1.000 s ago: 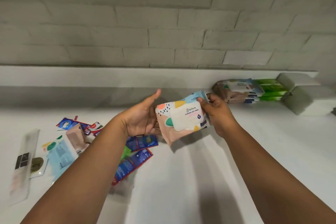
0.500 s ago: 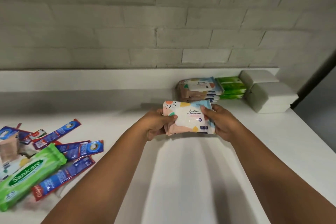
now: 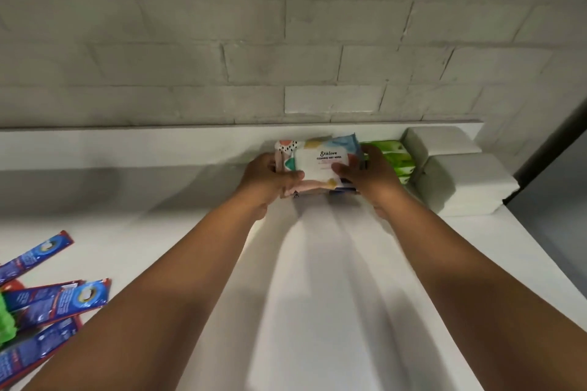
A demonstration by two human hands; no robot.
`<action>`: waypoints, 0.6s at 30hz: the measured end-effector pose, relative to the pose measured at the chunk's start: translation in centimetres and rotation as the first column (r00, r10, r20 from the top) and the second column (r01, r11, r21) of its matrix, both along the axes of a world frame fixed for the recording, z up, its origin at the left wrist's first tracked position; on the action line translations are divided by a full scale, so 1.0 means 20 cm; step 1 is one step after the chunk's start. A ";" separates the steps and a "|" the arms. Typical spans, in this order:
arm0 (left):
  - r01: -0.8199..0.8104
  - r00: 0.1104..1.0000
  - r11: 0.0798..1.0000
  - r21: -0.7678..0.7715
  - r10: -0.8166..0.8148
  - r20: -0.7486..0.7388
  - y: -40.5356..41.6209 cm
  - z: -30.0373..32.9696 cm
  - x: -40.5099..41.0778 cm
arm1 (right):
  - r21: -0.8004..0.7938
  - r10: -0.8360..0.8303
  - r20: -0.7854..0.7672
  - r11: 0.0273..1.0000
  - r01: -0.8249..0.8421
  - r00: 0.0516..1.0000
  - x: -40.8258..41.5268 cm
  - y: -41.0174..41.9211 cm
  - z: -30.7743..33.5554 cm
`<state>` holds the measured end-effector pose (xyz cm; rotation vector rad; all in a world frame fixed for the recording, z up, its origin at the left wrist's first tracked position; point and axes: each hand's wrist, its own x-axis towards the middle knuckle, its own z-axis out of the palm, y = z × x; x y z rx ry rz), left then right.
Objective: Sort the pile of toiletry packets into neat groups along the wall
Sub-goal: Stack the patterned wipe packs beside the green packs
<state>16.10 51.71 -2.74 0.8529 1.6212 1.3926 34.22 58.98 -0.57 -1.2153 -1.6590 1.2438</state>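
Observation:
A patterned wet-wipes pack (image 3: 320, 159) with a white label lies on top of a stack of like packs by the wall. My left hand (image 3: 270, 181) grips its left end and my right hand (image 3: 365, 174) grips its right end. The stack below it is mostly hidden by my hands. Green wipes packs (image 3: 394, 157) are stacked just right of it. At the far left lie several blue and red sachets (image 3: 57, 298) and the corner of a green pack (image 3: 6, 322).
Two white tissue blocks (image 3: 463, 181) stand right of the green packs, near the counter's right edge. A white ledge (image 3: 127, 143) runs under the grey brick wall. The white counter (image 3: 317, 295) stretches between my arms.
Both hands carried the patterned pack away from me and to the right, onto the stack of like packs by the wall. The view swung right, so the loose pile slid left.

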 end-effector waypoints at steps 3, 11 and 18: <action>-0.110 0.986 0.993 0.029 0.113 -0.123 0.12 0.02 0.01 | 0.089 -0.053 0.058 0.995 0.048 0.997 -0.04 0.12 0.03; -0.173 0.949 0.984 -0.037 0.156 -0.274 0.29 -0.05 -0.02 | 0.213 -0.112 0.319 0.976 0.044 0.941 -0.12 0.30 -0.03; -0.144 0.941 0.987 -0.076 0.113 -0.319 0.31 -0.08 -0.05 | 0.247 -0.141 0.492 0.969 0.017 0.859 -0.11 0.32 -0.09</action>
